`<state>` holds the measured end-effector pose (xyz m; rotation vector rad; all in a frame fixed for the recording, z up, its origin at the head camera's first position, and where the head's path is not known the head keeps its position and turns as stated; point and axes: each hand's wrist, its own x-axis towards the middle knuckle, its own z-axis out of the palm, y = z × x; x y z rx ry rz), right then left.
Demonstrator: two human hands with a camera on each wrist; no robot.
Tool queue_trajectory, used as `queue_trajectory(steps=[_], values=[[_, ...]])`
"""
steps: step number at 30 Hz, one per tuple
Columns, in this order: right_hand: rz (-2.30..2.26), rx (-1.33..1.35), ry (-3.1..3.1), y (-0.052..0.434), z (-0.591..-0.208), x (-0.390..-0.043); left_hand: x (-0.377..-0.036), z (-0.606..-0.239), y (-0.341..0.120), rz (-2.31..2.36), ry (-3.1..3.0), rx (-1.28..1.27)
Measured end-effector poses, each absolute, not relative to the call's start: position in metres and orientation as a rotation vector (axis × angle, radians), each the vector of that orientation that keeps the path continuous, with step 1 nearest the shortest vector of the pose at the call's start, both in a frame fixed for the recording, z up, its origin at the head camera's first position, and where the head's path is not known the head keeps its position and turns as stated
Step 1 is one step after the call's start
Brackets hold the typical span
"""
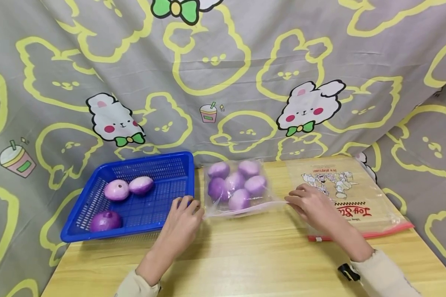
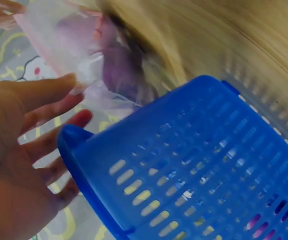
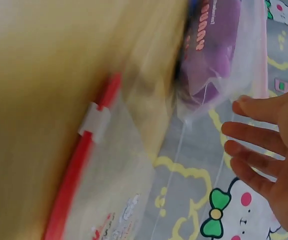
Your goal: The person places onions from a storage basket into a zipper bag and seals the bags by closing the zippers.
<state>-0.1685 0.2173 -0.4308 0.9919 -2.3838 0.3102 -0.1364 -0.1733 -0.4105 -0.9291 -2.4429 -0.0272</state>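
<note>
Bag (image 1: 238, 187) of purple buns sits on the table (image 1: 245, 255) between both hands, mouth edge toward them. Left hand (image 1: 183, 218) and right hand (image 1: 310, 204) are at its corners, fingers loose — no real grip, so buns might roll out. Blue basket (image 1: 96, 229) crowds the left hand; a printed zip bag (image 1: 357, 198) lies under the right.

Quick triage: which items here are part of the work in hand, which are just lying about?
In use:
left hand
right hand
clear bag with purple buns inside
blue basket with three purple buns

Lying about:
printed zip bag with red slider
bunny-print cloth
</note>
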Motion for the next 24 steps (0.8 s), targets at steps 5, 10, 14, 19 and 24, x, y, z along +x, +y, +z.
queue_trajectory(steps=[5, 10, 14, 19, 24], values=[[0.226, 1.003, -2.493, 0.212, -0.435, -0.16, -0.13, -0.411, -0.168, 0.002, -2.467, -0.943], [0.244, 0.93, -2.628, 0.215, -0.427, -0.145, -0.122, -0.413, -0.163, -0.034, -2.459, -0.983], [0.299, 0.832, -2.695, 0.23, -0.416, -0.132, -0.117, -0.414, -0.158, -0.083, -2.417, -1.005], [0.295, 0.723, -2.837, 0.257, -0.409, -0.118, -0.112, -0.412, -0.151, -0.141, -2.372, -1.043], [0.27, 0.695, -2.962, 0.278, -0.418, -0.104, -0.106, -0.411, -0.145, -0.184, -2.365, -1.08]])
